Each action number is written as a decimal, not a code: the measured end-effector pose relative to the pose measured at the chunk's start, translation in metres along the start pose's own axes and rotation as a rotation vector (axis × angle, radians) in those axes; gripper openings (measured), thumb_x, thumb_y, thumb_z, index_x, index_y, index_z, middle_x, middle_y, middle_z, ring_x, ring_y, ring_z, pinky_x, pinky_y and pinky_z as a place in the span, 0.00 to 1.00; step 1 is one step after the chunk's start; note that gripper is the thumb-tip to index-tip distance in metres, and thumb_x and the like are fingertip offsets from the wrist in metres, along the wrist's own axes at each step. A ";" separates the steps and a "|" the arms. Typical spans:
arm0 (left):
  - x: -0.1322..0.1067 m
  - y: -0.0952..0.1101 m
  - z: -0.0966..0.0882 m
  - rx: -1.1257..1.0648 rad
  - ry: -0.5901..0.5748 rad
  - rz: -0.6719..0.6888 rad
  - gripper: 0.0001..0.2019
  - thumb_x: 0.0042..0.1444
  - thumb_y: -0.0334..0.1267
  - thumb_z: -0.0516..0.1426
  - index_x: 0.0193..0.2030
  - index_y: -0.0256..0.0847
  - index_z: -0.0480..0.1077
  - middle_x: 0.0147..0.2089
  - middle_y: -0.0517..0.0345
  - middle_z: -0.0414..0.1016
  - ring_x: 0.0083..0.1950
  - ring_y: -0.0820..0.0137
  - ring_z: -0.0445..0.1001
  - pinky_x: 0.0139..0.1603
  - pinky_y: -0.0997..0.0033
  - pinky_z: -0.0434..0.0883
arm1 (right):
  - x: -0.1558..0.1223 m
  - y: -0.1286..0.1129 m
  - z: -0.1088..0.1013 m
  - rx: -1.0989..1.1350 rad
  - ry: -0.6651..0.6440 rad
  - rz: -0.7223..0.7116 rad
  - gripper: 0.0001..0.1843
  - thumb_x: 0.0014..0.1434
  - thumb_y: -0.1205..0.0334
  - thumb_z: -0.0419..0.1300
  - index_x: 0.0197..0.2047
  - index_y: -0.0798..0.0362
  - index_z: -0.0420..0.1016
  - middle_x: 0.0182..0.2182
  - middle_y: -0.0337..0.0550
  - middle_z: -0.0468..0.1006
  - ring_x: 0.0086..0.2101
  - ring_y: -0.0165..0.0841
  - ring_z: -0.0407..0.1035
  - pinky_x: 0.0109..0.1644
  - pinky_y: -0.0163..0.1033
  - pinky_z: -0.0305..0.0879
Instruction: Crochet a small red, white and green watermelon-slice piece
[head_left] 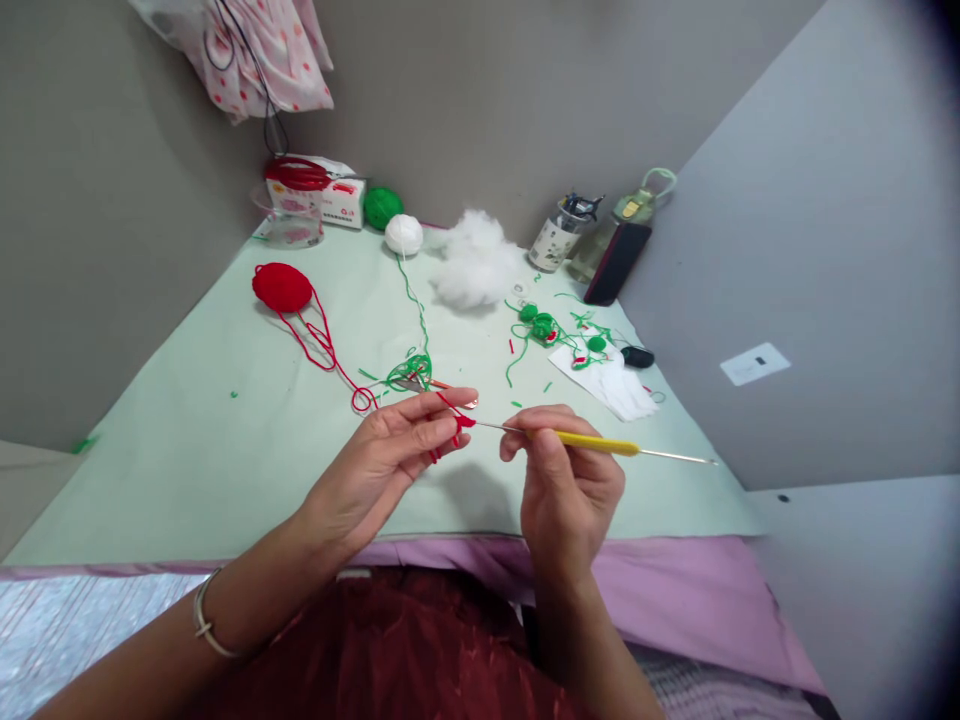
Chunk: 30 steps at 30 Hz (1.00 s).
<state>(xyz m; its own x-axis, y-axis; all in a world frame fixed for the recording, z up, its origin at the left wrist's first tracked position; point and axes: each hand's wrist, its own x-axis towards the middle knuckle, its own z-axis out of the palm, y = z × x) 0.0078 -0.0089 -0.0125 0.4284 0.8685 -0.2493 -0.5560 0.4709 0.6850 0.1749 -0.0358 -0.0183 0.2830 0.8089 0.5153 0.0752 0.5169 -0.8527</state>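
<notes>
Between the thumb and fingers of my left hand (401, 435) is a small piece of red crochet work (465, 422), with red yarn running over the raised forefinger. My right hand (566, 480) grips a yellow-handled crochet hook (592, 441) like a pen. The hook's thin metal shaft points left, and its tip meets the red piece. A second metal end sticks out to the right of the handle. From the left hand the yarn trails back to a red yarn ball (282, 288) on the table. Behind the left fingers lie a green yarn tangle (411, 372) and scissors, partly hidden.
White stuffing (476, 260) sits at the back, near a white yarn ball (403, 235) and a green yarn ball (383, 208). To the right are small green crocheted pieces (541, 326), white paper (604, 380), a pen cup (555, 240), a phone (619, 262) and a bottle (637, 205).
</notes>
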 end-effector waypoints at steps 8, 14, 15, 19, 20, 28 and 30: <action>-0.004 -0.007 0.002 0.251 -0.021 0.167 0.18 0.57 0.36 0.71 0.54 0.54 0.84 0.34 0.65 0.74 0.40 0.74 0.73 0.52 0.75 0.69 | 0.000 0.008 0.006 0.074 -0.087 0.094 0.07 0.69 0.60 0.64 0.42 0.47 0.85 0.39 0.43 0.86 0.36 0.34 0.78 0.37 0.40 0.77; -0.004 -0.005 -0.003 0.375 0.020 0.177 0.14 0.60 0.41 0.69 0.53 0.54 0.85 0.43 0.60 0.81 0.50 0.67 0.75 0.58 0.68 0.68 | -0.003 0.009 0.004 0.081 -0.106 0.110 0.08 0.70 0.62 0.63 0.43 0.46 0.85 0.39 0.42 0.87 0.33 0.32 0.78 0.38 0.40 0.77; -0.004 -0.004 -0.003 0.363 0.028 0.169 0.12 0.61 0.42 0.68 0.52 0.52 0.85 0.47 0.59 0.83 0.53 0.65 0.75 0.59 0.68 0.68 | -0.003 0.009 0.004 0.077 -0.107 0.106 0.08 0.70 0.61 0.63 0.43 0.46 0.85 0.39 0.42 0.87 0.33 0.32 0.78 0.38 0.40 0.77; -0.003 -0.004 -0.001 0.306 0.022 0.174 0.11 0.60 0.42 0.69 0.50 0.48 0.85 0.52 0.56 0.84 0.56 0.62 0.76 0.62 0.65 0.68 | -0.002 0.009 0.006 0.108 -0.121 0.089 0.08 0.70 0.63 0.63 0.43 0.46 0.85 0.39 0.41 0.87 0.35 0.31 0.78 0.40 0.40 0.77; -0.002 -0.004 0.000 0.293 0.019 0.177 0.12 0.59 0.41 0.70 0.50 0.48 0.85 0.50 0.56 0.85 0.54 0.63 0.77 0.61 0.64 0.69 | -0.003 0.009 0.006 0.127 -0.123 0.086 0.08 0.70 0.63 0.63 0.43 0.46 0.85 0.39 0.41 0.87 0.35 0.31 0.78 0.40 0.40 0.77; 0.000 -0.004 0.000 0.309 0.054 0.170 0.14 0.57 0.38 0.70 0.51 0.50 0.85 0.34 0.61 0.77 0.43 0.69 0.73 0.51 0.69 0.69 | -0.002 0.007 0.005 0.291 -0.090 0.215 0.09 0.72 0.60 0.61 0.43 0.46 0.84 0.39 0.39 0.87 0.34 0.29 0.78 0.42 0.38 0.76; 0.000 -0.004 -0.001 0.298 0.049 0.171 0.14 0.57 0.38 0.71 0.51 0.51 0.85 0.34 0.62 0.76 0.43 0.70 0.72 0.51 0.70 0.69 | -0.001 0.006 0.004 0.295 -0.087 0.216 0.09 0.72 0.60 0.61 0.43 0.46 0.84 0.38 0.39 0.86 0.33 0.29 0.78 0.42 0.38 0.77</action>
<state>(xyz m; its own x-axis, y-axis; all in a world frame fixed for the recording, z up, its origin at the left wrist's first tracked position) 0.0097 -0.0109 -0.0159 0.3082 0.9408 -0.1410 -0.3810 0.2579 0.8879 0.1710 -0.0325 -0.0238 0.1787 0.9225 0.3422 -0.2598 0.3797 -0.8879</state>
